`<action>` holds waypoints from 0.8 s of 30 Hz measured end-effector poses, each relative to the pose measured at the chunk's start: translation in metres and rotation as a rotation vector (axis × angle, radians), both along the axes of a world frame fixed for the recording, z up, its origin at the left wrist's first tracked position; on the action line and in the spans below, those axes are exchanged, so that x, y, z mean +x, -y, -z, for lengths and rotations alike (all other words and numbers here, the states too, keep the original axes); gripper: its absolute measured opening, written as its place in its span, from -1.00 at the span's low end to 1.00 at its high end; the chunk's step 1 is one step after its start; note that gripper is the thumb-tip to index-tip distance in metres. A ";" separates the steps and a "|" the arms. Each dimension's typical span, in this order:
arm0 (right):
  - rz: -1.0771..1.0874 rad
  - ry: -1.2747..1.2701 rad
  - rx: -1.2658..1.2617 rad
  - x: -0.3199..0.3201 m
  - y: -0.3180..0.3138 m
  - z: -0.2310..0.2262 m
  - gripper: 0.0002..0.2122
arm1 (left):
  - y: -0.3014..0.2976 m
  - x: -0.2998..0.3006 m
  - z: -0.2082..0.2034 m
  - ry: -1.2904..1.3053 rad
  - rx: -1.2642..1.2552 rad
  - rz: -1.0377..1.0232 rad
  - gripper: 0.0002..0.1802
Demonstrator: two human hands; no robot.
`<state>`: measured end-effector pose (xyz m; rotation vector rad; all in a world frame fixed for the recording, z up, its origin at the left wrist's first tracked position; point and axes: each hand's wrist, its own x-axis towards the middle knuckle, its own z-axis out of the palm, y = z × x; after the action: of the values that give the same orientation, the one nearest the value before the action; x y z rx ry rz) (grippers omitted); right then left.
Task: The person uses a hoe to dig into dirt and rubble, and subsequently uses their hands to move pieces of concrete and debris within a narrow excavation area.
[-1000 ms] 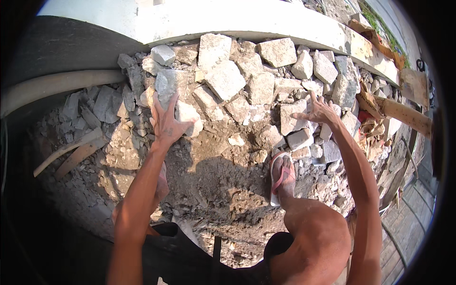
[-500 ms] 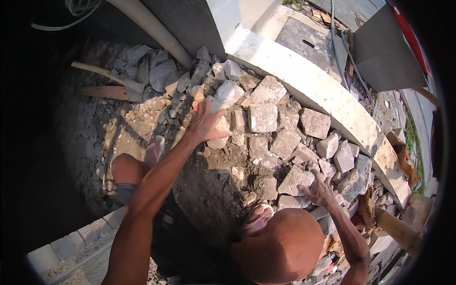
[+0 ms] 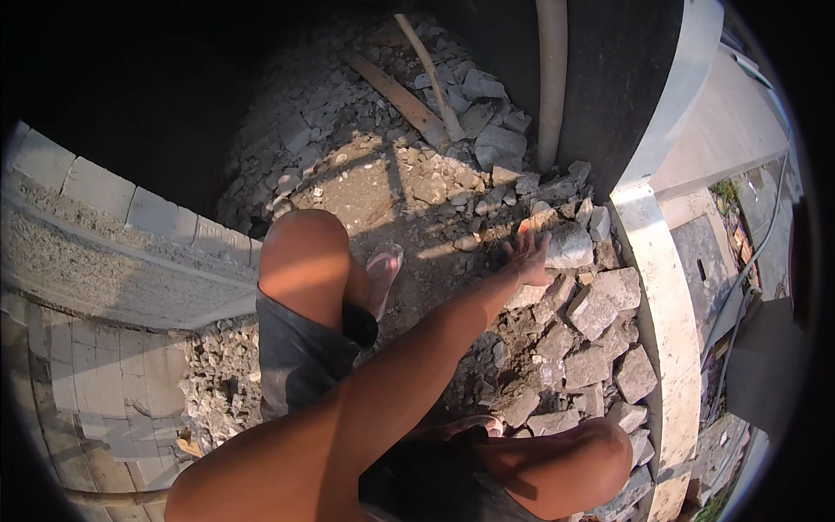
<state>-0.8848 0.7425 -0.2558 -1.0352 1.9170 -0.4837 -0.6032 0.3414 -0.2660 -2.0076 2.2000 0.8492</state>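
Observation:
My left hand reaches out over the rubble at the right, fingers spread. It rests against the near left side of a pale, rough stone block, not wrapped around it. Just beyond the fingertips a small bright orange piece shows among the stones. Nearer to me, below the hand, squarish stone blocks lie fitted loosely side by side in dirt. Whether the palm touches the stone beneath it is hidden. My right hand is out of the picture.
A pale concrete curb bounds the blocks on the right. A thick pipe stands by the dark wall. Beyond the dirt lie a wooden plank, a stick and broken concrete. A low block wall runs along the left.
The view has swung to the left, bringing the low block wall further in. My left hand stays beside the same pale block, while my right hand has left the picture.

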 end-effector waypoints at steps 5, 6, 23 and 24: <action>0.119 0.127 -0.224 -0.014 -0.016 0.035 -0.19 | 0.021 0.005 -0.008 0.007 0.128 -0.031 0.35; 0.131 0.154 -0.293 -0.021 -0.016 0.046 -0.20 | 0.031 0.013 -0.006 -0.021 0.088 0.029 0.32; 0.054 0.701 -0.093 0.167 0.350 -0.142 -0.24 | -0.047 0.284 -0.087 -1.174 0.428 -0.925 -0.04; -0.096 0.954 0.002 0.242 0.375 -0.162 -0.25 | -0.056 0.322 -0.108 -1.087 0.194 -1.129 -0.05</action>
<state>-0.6432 0.3680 -0.0941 -0.6891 1.0119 -0.7487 -0.2814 0.3976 -0.1583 -2.9885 0.6945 2.5588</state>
